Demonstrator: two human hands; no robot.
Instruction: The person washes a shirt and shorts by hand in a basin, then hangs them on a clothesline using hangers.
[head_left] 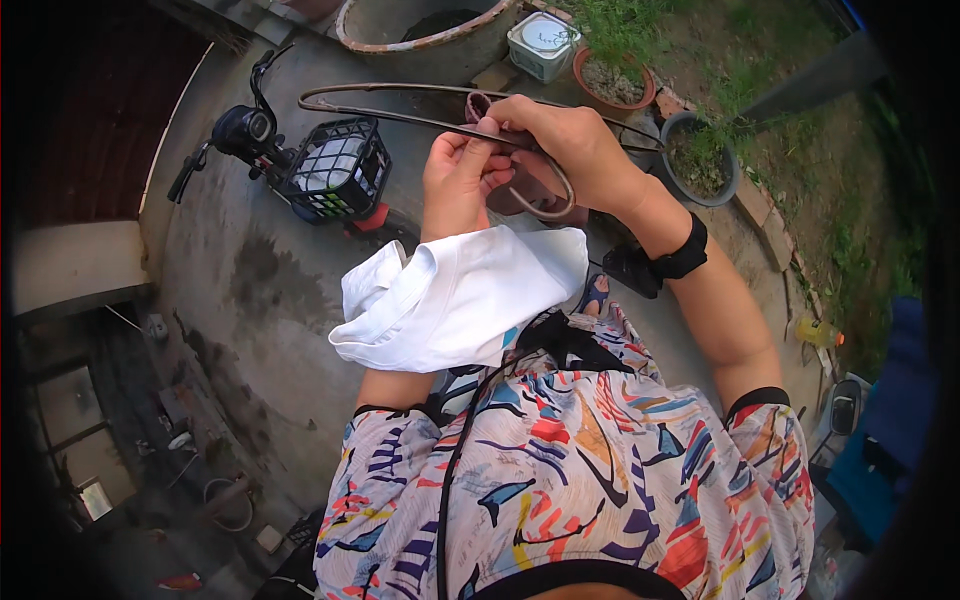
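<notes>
Both my hands are raised in front of me on a thin, dark wire clothes hanger (400,117). Its long, narrow body reaches out to the left and to the right, and its curved hook bends down beneath my right hand. My left hand (458,175) pinches the wire near the hook. Close beside it, the fingers of my right hand (572,143) are closed round the wire. A white garment (440,295) lies draped over my left forearm. Just behind my fingertips shows a small maroon thing (478,105); its kind I cannot make out.
An electric scooter (245,135) with a black front basket (340,170) stands ahead on the left. Farther off are a large round tub (430,45), a white lidded bucket (541,48) and potted plants (697,165). Bricks (765,225) edge the green bed at right.
</notes>
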